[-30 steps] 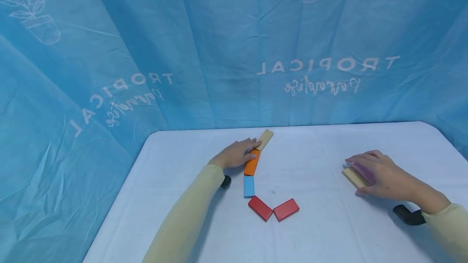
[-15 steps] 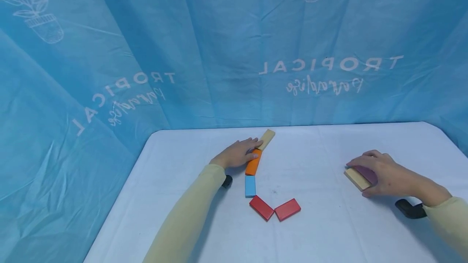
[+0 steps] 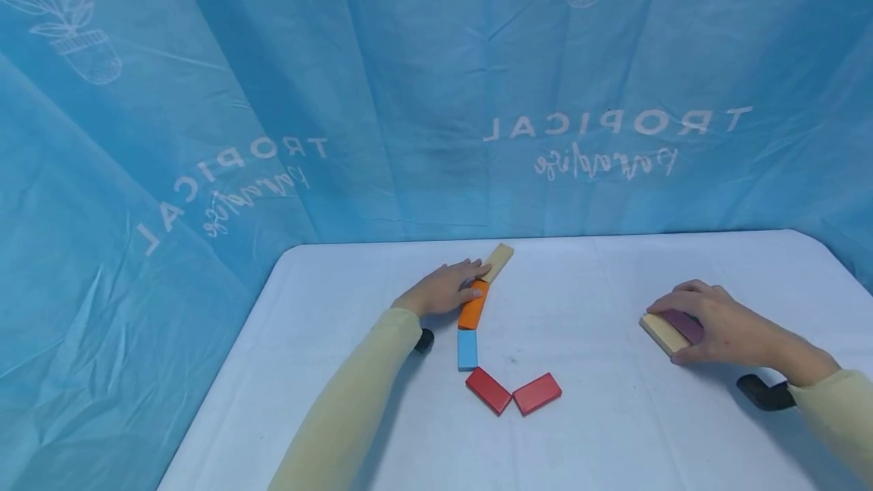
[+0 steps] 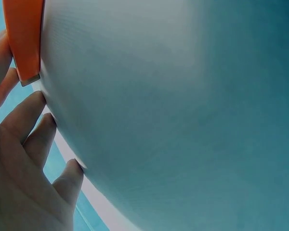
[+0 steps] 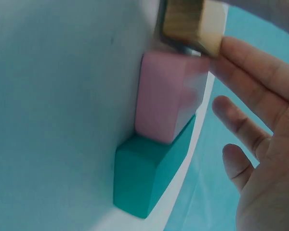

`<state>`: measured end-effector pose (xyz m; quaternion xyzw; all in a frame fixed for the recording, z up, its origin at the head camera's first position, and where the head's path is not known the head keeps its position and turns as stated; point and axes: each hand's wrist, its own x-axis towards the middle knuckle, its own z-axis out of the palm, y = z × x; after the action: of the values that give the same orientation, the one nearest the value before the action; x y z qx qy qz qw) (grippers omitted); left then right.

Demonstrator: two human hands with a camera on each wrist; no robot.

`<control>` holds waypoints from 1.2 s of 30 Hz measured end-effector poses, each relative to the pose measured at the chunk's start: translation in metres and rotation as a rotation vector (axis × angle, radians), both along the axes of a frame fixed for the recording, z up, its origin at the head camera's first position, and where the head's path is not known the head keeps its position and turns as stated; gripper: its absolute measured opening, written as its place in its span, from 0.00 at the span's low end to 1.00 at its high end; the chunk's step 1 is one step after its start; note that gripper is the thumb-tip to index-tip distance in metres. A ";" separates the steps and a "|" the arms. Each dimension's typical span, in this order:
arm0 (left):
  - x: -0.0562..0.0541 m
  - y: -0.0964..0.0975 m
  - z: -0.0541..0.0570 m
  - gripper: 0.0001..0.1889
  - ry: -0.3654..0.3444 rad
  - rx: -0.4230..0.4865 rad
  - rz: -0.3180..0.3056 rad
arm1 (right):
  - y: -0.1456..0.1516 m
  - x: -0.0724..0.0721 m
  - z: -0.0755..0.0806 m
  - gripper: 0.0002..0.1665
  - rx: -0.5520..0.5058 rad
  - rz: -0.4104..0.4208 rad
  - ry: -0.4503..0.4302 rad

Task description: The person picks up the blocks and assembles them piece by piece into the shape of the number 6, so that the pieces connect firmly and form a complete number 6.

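In the head view, we see a plain wooden block (image 3: 664, 334) at the right, just below the middle, pinched by the right hand (image 3: 716, 328). A purple block (image 3: 684, 324) sits right beside it, with a green block (image 5: 154, 168) next in the right wrist view. Near the middle, the left hand (image 3: 439, 289), fingers spread, touches an orange block (image 3: 474, 308) and another wooden block (image 3: 501, 258). Below, we find a blue block (image 3: 467, 350) and two red blocks (image 3: 488, 390) on the white table (image 3: 586, 445).
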<state>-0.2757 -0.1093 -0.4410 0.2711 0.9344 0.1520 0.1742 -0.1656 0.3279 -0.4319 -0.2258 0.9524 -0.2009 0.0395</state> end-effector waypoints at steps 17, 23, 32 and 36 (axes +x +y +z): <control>0.001 0.000 0.000 0.30 0.008 -0.007 0.003 | -0.027 0.010 0.006 0.39 -0.059 0.038 0.212; 0.001 0.001 0.000 0.30 0.003 -0.003 0.008 | -0.038 0.015 0.006 0.38 -0.066 -0.001 0.260; 0.002 0.001 0.002 0.30 -0.002 0.002 0.012 | -0.063 0.026 0.008 0.40 -0.041 -0.089 0.201; 0.001 0.001 0.001 0.30 0.003 -0.002 0.013 | -0.074 0.029 0.009 0.40 -0.037 -0.115 0.206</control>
<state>-0.2744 -0.1085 -0.4399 0.2649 0.9366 0.1517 0.1718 -0.1363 0.2542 -0.4227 -0.1907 0.9590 -0.1961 -0.0743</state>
